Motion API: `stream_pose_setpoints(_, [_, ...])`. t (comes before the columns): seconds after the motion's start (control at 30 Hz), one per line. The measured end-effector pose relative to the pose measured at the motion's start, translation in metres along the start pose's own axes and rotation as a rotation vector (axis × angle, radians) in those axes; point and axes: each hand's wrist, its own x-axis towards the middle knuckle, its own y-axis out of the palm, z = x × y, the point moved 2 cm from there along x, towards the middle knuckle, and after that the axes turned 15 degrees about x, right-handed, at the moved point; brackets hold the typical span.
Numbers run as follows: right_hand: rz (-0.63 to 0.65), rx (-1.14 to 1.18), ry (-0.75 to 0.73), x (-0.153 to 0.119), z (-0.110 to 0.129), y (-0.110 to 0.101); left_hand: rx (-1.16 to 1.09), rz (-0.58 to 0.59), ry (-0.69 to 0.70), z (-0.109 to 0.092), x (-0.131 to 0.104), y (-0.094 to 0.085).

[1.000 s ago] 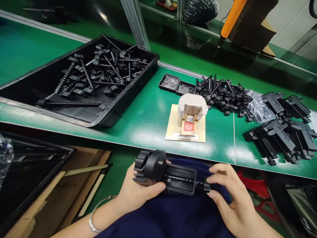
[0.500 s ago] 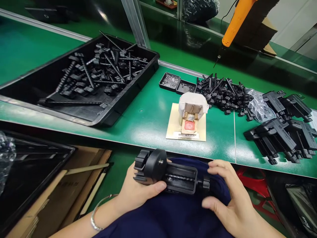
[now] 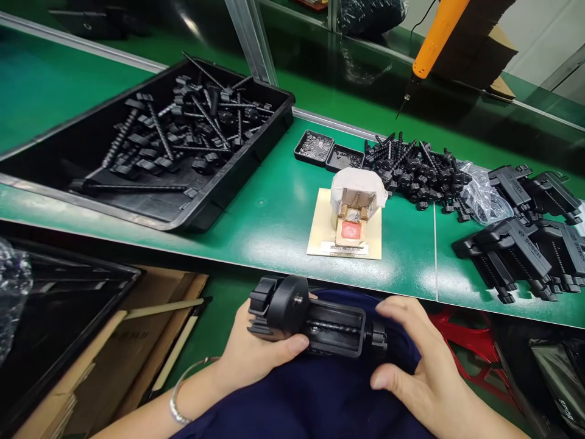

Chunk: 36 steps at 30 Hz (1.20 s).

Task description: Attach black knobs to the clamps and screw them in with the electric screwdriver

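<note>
My left hand [image 3: 260, 350] is wrapped round a black clamp-like device [image 3: 338, 329], its thumb on the near side. The device has a round head with a small metal screw at the left, a long open frame with a threaded rod inside, and a knob [image 3: 378, 336] at the right end. Just right of that knob, my right hand [image 3: 411, 353] is open, thumb and fingers apart, with nothing between them. Beyond the device, a white fixture with a red pad [image 3: 351, 230] stands on a cream base plate [image 3: 320, 235].
A black tray [image 3: 233, 177] of threaded rods with knobs sits left on the green table [image 3: 260, 225]. Two small trays [image 3: 313, 148] hold tiny parts. Right are piled rods [image 3: 411, 171] and several finished-looking black devices [image 3: 525, 250]. An orange screwdriver [image 3: 434, 46] hangs above.
The fingers of my right hand have shifted slightly left beside the knob, still apart. My left hand keeps its hold on the device. The view has moved a little.
</note>
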Motion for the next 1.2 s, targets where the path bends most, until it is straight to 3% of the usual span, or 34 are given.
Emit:
stream_pose_setpoints(0.23, [-0.017,-0.001,-0.016,0.001,0.001,0.0,-0.088,0.072,-0.025,0.01,-0.002,0.002])
stream_pose_setpoints(0.63, [-0.024,0.006,0.028,0.001,0.0,-0.003,-0.158,-0.008,-0.017,0.012,-0.007,0.005])
stream_pose_setpoints(0.8, [0.155,0.051,0.172,0.007,0.0,0.0,-0.154,0.006,-0.011,0.014,-0.008,0.007])
stream_pose_setpoints(1.0, [0.06,-0.227,-0.193,0.009,0.002,0.004,-0.151,-0.046,0.051,0.009,-0.009,0.005])
stream_pose_setpoints(1.07, [0.137,-0.227,-0.129,0.014,0.005,-0.001,-0.162,-0.059,0.074,0.008,-0.009,0.004])
stream_pose_setpoints(1.2, [0.4,-0.077,0.226,0.026,0.008,-0.013,-0.201,-0.028,0.078,0.012,-0.011,0.006])
